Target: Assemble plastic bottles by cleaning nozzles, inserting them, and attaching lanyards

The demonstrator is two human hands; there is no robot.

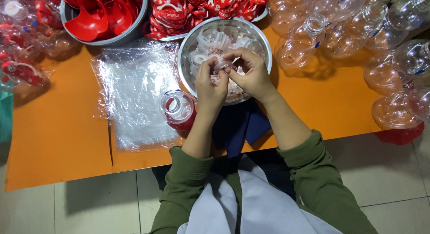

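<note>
item: small clear plastic ring (pixel 222 66), pinched between the fingertips of both hands above the steel bowl (pixel 264 43).

location: over the middle of the bowl, which sits at the far edge of the orange table (pixel 58 126) and holds a heap of similar pale plastic parts (pixel 215 39).

grip: left hand (pixel 209 86) and right hand (pixel 253 72) are both closed round the ring, thumbs and forefingers meeting on its rim; fingers cover most of it, so its exact shape cannot be told.

handling, as judged: very light, thin and springy rather than rigid; smooth and likely slippery; could deform or pop out under a hard squeeze. best held by the outer rim with fingertip pads, on opposite sides.

nearby: 1 clear bottle with red base (pixel 178 109) just left of the left wrist, apart from it; clear plastic bags (pixel 132 97) flat on the table; grey bowl of red funnels (pixel 101 14); red printed straps (pixel 197 7); pile of clear bottles (pixel 358 32) to the right; dark blue cloth (pixel 242 126) under the forearms.
</note>
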